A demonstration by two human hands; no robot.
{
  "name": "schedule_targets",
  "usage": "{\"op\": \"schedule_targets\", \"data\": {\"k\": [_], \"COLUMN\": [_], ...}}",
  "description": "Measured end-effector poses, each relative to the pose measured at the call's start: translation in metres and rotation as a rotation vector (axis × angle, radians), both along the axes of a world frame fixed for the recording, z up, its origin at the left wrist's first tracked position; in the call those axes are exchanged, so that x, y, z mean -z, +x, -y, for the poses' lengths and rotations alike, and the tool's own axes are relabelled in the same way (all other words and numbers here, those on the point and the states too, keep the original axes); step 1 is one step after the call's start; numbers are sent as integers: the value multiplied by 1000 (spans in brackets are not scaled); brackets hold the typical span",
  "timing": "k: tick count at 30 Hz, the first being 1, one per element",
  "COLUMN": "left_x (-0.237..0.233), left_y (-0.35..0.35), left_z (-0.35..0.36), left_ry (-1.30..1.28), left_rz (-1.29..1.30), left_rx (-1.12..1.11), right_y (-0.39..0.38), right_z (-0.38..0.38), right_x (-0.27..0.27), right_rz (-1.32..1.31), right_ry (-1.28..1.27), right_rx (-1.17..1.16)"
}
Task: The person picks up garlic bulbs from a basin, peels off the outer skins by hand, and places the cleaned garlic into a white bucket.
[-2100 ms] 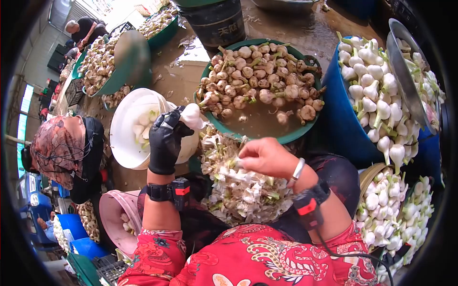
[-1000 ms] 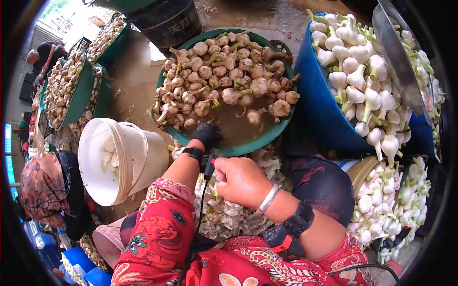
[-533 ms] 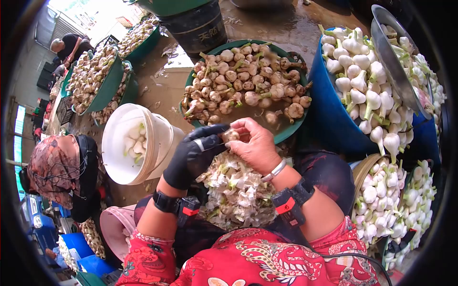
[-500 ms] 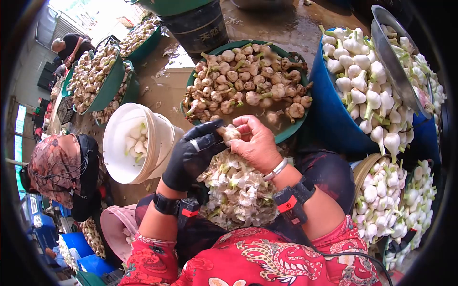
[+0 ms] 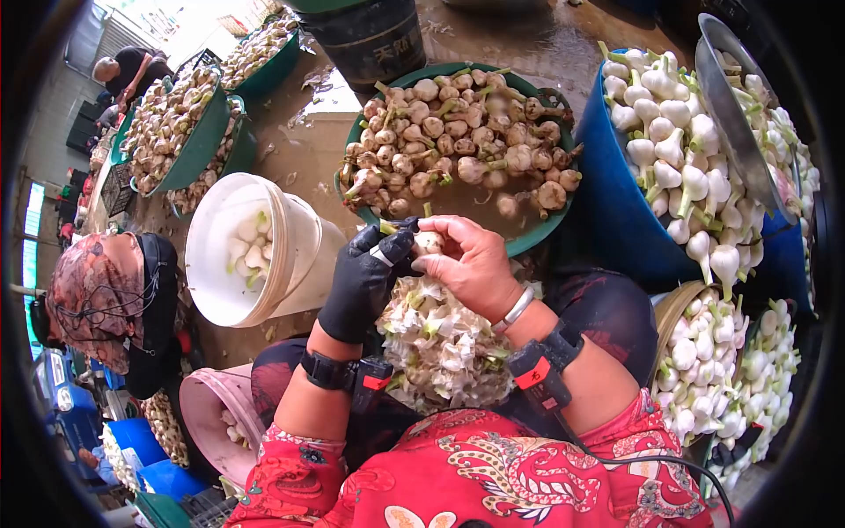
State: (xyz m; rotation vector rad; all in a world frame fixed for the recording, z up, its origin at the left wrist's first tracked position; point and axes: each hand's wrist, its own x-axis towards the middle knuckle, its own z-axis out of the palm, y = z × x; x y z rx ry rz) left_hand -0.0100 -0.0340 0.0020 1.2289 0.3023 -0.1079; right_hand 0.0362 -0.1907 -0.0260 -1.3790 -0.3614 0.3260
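My left hand (image 5: 363, 280), in a black glove, and my bare right hand (image 5: 471, 264) both grip one garlic bulb (image 5: 429, 241) with a short green stalk, just in front of the green basin (image 5: 528, 239). That basin holds muddy water and many unpeeled garlic bulbs (image 5: 458, 145). Below my hands a heap of peeled skins and trimmings (image 5: 440, 339) lies on my lap. A tilted white bucket (image 5: 264, 255) with a few peeled bulbs stands to the left of my gloved hand.
A blue tub (image 5: 616, 211) piled with white peeled garlic (image 5: 682, 150) stands at the right, more white garlic (image 5: 722, 370) below it. A person in a patterned headscarf (image 5: 97, 290) sits at my left. Green basins of garlic (image 5: 176, 123) and a black barrel (image 5: 370, 40) stand farther back.
My left hand put a peeled bulb toward the white bucket, reached into the green basin, and came back with an unpeeled bulb. Both hands now hold it slightly higher.
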Motion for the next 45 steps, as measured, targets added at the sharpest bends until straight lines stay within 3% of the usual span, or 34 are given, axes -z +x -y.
{"op": "schedule_targets", "data": {"k": [2, 3, 5, 13, 15, 18, 20, 21, 22, 23, 25, 27, 29, 30, 31, 37, 41, 45], "left_x": [-2, -2, -2, -5, -3, 5, 7, 12, 14, 14, 7, -2, 8, 3, -2, -27, -33, -34], "left_y": [1, 0, -1, -1, 0, 2, 2, -1, -4, -5, -9, -9, -7, -4, -1, -7, -10, -20], "left_z": [0, 1, 2, 7, 7, 3, -2, -4, -4, -4, 0, -2, -10, -7, -3, 0, -2, -1], "left_ry": [127, 124, -77, -92, -62, -96, 122, 120, 362, 604, 512, 119, 275, 245, -2, -75, 88, 526], "left_rz": [103, 103, -12, 15, 18, -38, -41, -41, 26, 96, 31, -48, 156, 117, 31, 17, 46, 187], "left_rx": [133, 135, 78, 3, -26, -26, 8, 5, 33, 60, 31, -7, 144, 119, 70, 57, 48, 44], "right_y": [0, 1, 3, 4, -1, -5, -5, -1, 3, 8, 13, 13, 12, 13, 12, 5, -1, -1], "right_z": [1, 3, 8, -1, -8, -10, -6, 2, 8, 10, 12, 7, 2, -2, -2, 3, 3, 11], "right_x": [-1, -3, -6, 6, 14, 21, 13, 8, -1, -6, -12, -2, -5, -4, -3, -25, -29, -33], "right_rz": [-293, -293, -472, -383, -109, -27, -10, -307, -604, -600, -656, -534, -300, -269, -234, -229, -304, -621], "right_ry": [220, 218, 230, 196, 113, 15, -23, 145, 314, 311, 302, 236, 172, 186, 202, 110, 219, 408], "right_rx": [-57, -55, -80, -45, 39, 49, 46, -68, -184, -189, -159, -85, -37, -55, -75, -102, -132, -307]}}
